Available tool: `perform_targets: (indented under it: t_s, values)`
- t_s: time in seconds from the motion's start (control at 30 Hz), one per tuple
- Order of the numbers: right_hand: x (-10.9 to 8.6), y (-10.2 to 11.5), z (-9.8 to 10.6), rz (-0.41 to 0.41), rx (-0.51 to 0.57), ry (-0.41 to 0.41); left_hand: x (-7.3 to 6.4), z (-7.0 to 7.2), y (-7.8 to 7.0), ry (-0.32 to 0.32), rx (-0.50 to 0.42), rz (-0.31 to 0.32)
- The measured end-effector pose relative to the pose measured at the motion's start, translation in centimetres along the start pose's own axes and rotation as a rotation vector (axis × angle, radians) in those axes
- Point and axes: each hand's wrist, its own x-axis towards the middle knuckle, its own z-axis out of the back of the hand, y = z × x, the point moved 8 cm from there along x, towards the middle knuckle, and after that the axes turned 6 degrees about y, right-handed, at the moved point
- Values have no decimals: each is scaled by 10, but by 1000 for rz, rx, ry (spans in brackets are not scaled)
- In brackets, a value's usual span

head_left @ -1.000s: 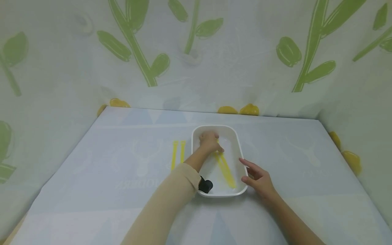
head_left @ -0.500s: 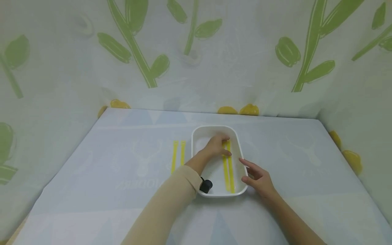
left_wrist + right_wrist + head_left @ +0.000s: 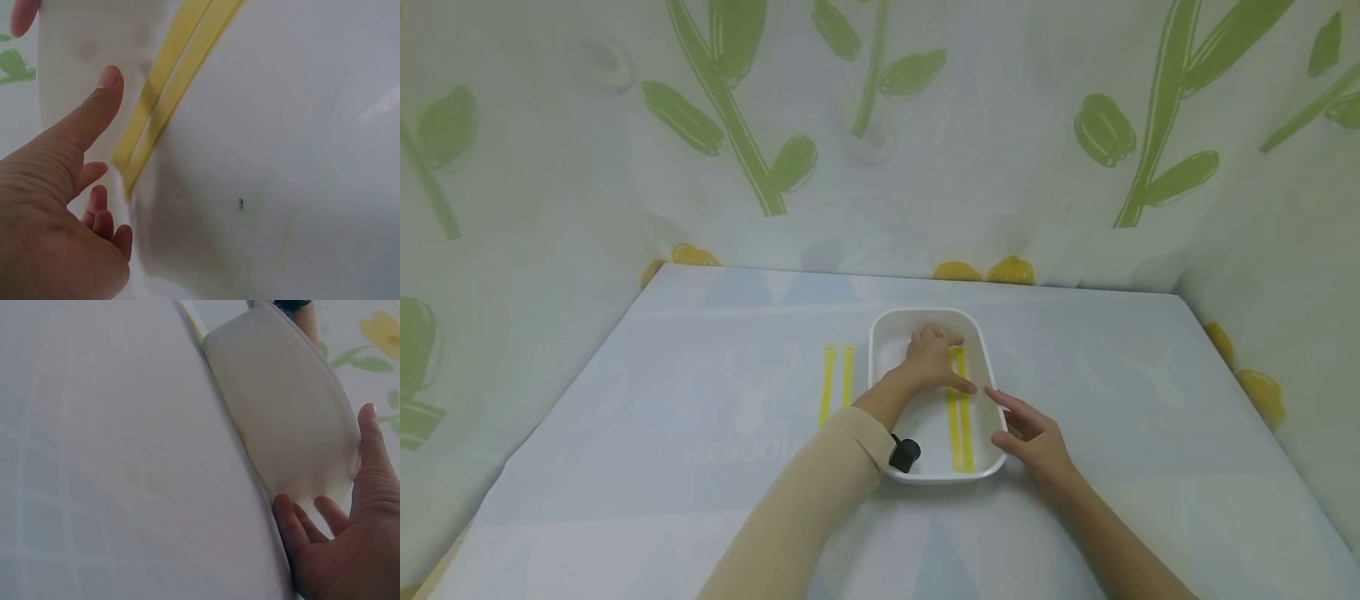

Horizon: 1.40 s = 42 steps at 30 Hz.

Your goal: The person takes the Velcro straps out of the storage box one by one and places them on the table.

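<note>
A white oblong tray [image 3: 917,477] holds two flat yellow strips [image 3: 958,429], lying side by side along its right part. My left hand [image 3: 931,360] is inside the tray above their far ends. Its thumb is stretched out and nothing sits between its fingers. In the left wrist view, the yellow strips [image 3: 169,94] run past this hand, their ends reaching the tray wall. My right hand [image 3: 1037,437] rests against the tray's right side. In the right wrist view, its fingertips [image 3: 284,503] touch the outer wall low down, with the thumb up by the rim.
Two more yellow strips [image 3: 827,383] lie parallel on the table [image 3: 647,433] left of the tray, partly hidden by the left sleeve [image 3: 820,500]. A black device [image 3: 905,455] is worn on the left wrist. A leaf-patterned curtain [image 3: 985,167] stands behind the table.
The two strips in the tray went from slanted to nearly straight and shifted right. My left hand moved right with them, then its thumb spread away from them. My right hand has stayed put.
</note>
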Motion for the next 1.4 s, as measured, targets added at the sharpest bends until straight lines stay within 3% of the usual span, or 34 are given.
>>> perform_targets:
  t_s: [0.1,0.27,0.63,0.7,0.9,1.17,1.27,1.4]
  values:
    - [0,-2,0,-32,-4,-8,-1,-5,-1,38,47,-2]
    - [-1,-4,1,-78,-30,-19,-3,-9,0,54,30,-3]
    - [1,-3,2,-40,-28,-4,1,-1,-3,-38,22,-27]
    - [1,-5,2,-59,-42,-8,3,1,-2,-54,-37,-44]
    - [0,-7,2,-124,-82,-26,5,4,-3,-39,-395,-123]
    - [0,-8,1,-195,-134,-48,5,5,-5,-17,-755,-138]
    - [-1,-7,0,-194,-144,-50,5,7,-6,-31,-827,-146]
    - [-1,-5,0,-148,-129,-48,3,14,-4,-95,-870,-143]
